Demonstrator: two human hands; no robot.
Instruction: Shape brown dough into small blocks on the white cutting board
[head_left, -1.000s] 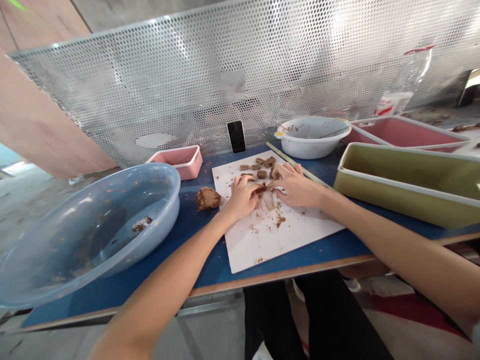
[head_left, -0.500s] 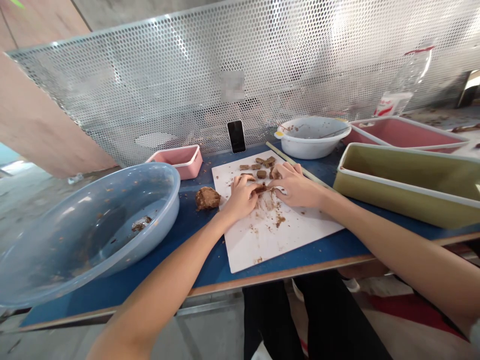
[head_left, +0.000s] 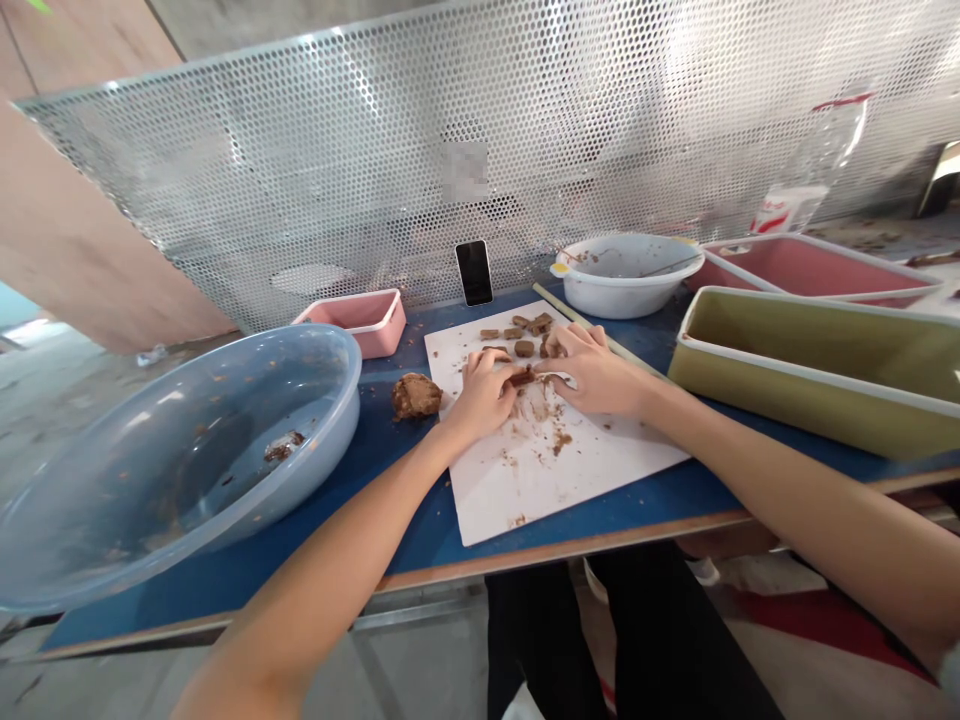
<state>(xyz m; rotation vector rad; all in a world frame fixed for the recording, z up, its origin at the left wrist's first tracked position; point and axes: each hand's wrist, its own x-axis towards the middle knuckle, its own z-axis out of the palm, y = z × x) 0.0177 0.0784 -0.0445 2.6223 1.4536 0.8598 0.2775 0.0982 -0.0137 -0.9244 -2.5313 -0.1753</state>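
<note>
My left hand (head_left: 486, 392) and my right hand (head_left: 592, 372) meet over a white board (head_left: 487, 500). Between their fingertips is a small piece of brown clay (head_left: 525, 376), pinched from both sides and partly hidden by the fingers. Just beyond the hands lie several small shaped clay pieces (head_left: 524, 348). Smears and crumbs of clay (head_left: 561, 440) mark the board on the near side. A larger clay lump (head_left: 415, 397) sits on the blue table left of the board, close to my left wrist.
A big blue basin (head_left: 315, 470) stands at left, a small pink box (head_left: 386, 335) behind it. A phone (head_left: 474, 272) leans on the perforated metal screen (head_left: 360, 180). Rightward are a stick (head_left: 559, 302), white bowl (head_left: 622, 290), olive trough (head_left: 810, 390), pink tray (head_left: 825, 265) and bottle (head_left: 795, 205).
Both hands stay at the same spot on the clay piece, with barely any finger movement. The whole view has shifted very slightly.
</note>
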